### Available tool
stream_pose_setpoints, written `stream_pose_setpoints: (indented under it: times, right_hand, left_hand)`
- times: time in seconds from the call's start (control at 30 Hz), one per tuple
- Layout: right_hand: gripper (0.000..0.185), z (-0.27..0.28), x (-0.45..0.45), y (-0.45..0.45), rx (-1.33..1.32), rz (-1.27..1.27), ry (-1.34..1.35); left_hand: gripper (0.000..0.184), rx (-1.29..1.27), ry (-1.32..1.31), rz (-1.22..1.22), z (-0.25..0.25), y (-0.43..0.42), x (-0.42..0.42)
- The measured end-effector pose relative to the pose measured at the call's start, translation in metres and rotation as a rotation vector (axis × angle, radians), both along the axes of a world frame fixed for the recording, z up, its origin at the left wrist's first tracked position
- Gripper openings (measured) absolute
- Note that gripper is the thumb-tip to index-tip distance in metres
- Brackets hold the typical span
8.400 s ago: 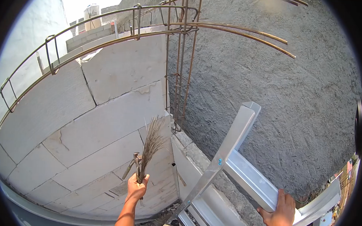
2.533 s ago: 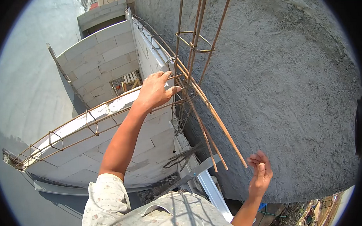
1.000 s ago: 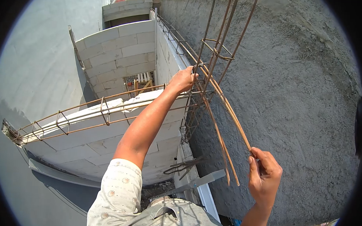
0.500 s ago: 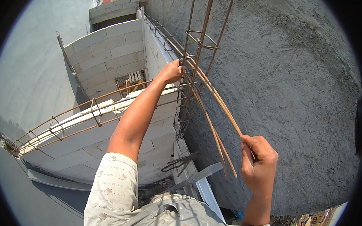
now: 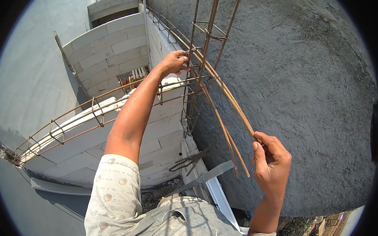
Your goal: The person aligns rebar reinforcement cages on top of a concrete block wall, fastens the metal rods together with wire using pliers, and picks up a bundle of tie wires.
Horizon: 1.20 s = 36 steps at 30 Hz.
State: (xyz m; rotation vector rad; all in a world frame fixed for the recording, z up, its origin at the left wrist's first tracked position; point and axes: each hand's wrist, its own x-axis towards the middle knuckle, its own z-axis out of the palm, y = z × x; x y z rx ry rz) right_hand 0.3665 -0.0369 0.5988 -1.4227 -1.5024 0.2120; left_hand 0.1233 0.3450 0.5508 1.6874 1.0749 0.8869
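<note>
Nearest is the person's pale patterned shirt [image 5: 115,194], printed with small marks too small to read; no writing can be made out on anything else. The right hand [image 5: 272,164] pinches the free end of two long bars [image 5: 235,105] between thumb and fingertips, the other fingers curled. The left arm reaches forward, and the left hand [image 5: 173,63] is at the corner where bars cross, fingers bent against the steel; whether they grasp a bar I cannot tell.

Below the bars stands one metal ladder [image 5: 221,198], and just beside it one dark bundle of wire [image 5: 189,161] lies at the foot of the near block wall [image 5: 164,117], by its right corner. Two shorter bars [image 5: 238,153] slant down from that corner, their loose ends near each other and apart from the right hand. At least three upright bars [image 5: 213,15] rise there, ringed by one clear tie [image 5: 210,31] above the hand.

Along the near block wall's top edge runs one bar cage [image 5: 82,134] with four ties countable. Beyond the right corner spreads a rough grey wall [image 5: 290,88]; leftward, a smooth wall [image 5: 28,70]. Farther back, one block wall [image 5: 104,52] has a slatted wooden piece [image 5: 138,72] near its lower right corner
</note>
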Motion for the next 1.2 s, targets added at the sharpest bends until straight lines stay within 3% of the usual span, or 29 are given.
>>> stream_pose_setpoints:
  times: [0.2, 0.3, 0.43, 0.7, 0.93, 1.03, 1.17, 1.2]
  right_hand:
    - [0.022, 0.002, 0.000, -0.004, -0.040, 0.006, -0.003]
    - [0.024, -0.010, 0.008, -0.008, 0.068, 0.034, 0.026]
    - [0.031, -0.022, 0.015, -0.025, 0.062, 0.095, 0.133]
    - [0.041, -0.065, 0.032, -0.022, 0.184, 0.337, 0.432]
    - [0.053, -0.102, 0.042, 0.017, -0.176, 0.272, 0.733]
    - [0.052, -0.106, 0.041, 0.041, -0.246, 0.277, 0.660]
    - [0.065, -0.079, 0.023, 0.063, -0.568, 0.389, 0.515]
    - [0.067, -0.079, 0.021, 0.072, -0.433, 0.380, 0.328]
  left_hand:
    - [0.029, 0.104, 0.143, 0.063, 0.000, -0.005, 0.005]
    - [0.031, 0.129, 0.153, 0.051, 0.000, -0.006, 0.005]
    - [0.029, 0.127, 0.129, 0.049, -0.003, -0.003, 0.006]
    - [0.048, 0.093, 0.155, 0.072, 0.004, -0.007, 0.006]
    - [0.048, 0.097, 0.066, 0.063, 0.000, -0.004, 0.008]
    - [0.045, 0.130, 0.044, 0.072, -0.009, 0.005, 0.009]
    - [0.043, 0.130, 0.082, 0.088, -0.002, -0.004, 0.008]
    - [0.043, 0.131, 0.087, 0.098, -0.002, -0.005, 0.009]
